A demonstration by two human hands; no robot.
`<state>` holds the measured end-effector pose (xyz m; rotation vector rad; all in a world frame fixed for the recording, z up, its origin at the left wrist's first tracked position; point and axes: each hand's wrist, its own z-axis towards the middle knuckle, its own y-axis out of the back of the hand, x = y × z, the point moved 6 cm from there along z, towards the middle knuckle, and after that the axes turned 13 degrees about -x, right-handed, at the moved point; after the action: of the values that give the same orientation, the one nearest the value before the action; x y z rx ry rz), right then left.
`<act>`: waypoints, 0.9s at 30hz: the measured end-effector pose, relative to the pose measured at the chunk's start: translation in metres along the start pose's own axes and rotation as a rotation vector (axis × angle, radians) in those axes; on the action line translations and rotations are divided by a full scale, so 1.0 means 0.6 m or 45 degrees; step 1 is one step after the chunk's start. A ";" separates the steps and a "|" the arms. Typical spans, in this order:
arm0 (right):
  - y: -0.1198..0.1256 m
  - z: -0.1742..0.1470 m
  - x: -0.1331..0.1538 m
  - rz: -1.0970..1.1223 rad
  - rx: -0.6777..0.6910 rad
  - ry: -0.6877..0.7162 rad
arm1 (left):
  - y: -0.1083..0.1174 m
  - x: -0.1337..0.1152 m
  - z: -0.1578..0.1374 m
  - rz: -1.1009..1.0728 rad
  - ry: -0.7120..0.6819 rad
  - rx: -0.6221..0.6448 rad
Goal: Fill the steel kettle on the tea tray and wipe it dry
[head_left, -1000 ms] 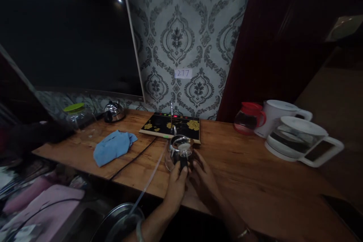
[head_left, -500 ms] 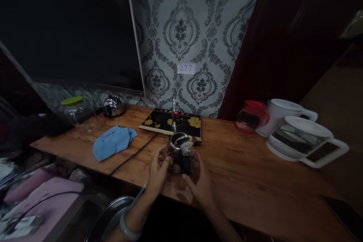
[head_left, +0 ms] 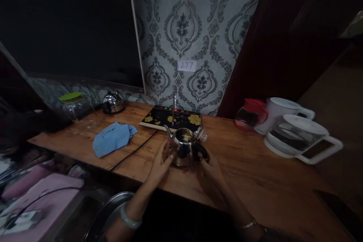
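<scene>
A shiny metal kettle (head_left: 183,154) stands upright near the table's front edge, its spout at the upper left and its black handle (head_left: 200,150) on the right. Its lid (head_left: 200,134), with a clear knob, is tipped back, so the round mouth shows. My left hand (head_left: 162,162) curls against the kettle's left side. At the handle, my right hand (head_left: 211,166) has its fingers closed, partly hidden behind it. Just beyond the kettle lies a black electric tea stove (head_left: 161,117) with gold flowers, a thin metal spout (head_left: 174,111) and a red light.
A blue cloth (head_left: 113,138) and a black cord (head_left: 133,154) lie left. Behind them are a second metal kettle (head_left: 112,103) and a green-lidded glass jar (head_left: 75,107). On the right stand a red-lidded jug (head_left: 249,115), a white jug (head_left: 273,115) and a glass kettle (head_left: 295,136).
The kettle has turned, bringing its handle to the right and its spout to the left. My right hand has shifted right, from the kettle's side to its handle.
</scene>
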<state>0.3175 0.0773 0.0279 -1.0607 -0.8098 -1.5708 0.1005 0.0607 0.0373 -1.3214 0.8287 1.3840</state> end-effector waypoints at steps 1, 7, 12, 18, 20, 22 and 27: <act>0.002 0.010 -0.001 0.029 -0.013 -0.032 | 0.001 0.003 0.001 -0.002 0.005 -0.004; -0.008 0.045 -0.001 0.118 0.004 -0.065 | 0.007 0.020 0.003 0.015 0.002 0.001; -0.018 0.064 -0.005 0.175 -0.015 -0.036 | 0.014 0.031 -0.003 0.031 0.010 -0.004; -0.029 0.057 -0.015 0.214 -0.084 -0.071 | 0.012 0.032 -0.013 0.103 0.009 0.023; -0.034 0.049 -0.021 0.276 -0.116 -0.118 | 0.011 0.030 -0.015 0.150 -0.024 0.007; -0.042 0.043 -0.027 0.322 -0.114 -0.169 | 0.012 0.032 -0.017 0.194 -0.049 -0.027; -0.040 0.041 -0.042 0.262 -0.151 -0.165 | 0.019 0.035 -0.020 0.262 -0.166 -0.101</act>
<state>0.3016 0.1144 0.0147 -1.3003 -0.6762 -1.4001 0.0950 0.0508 0.0133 -1.2168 0.8470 1.6613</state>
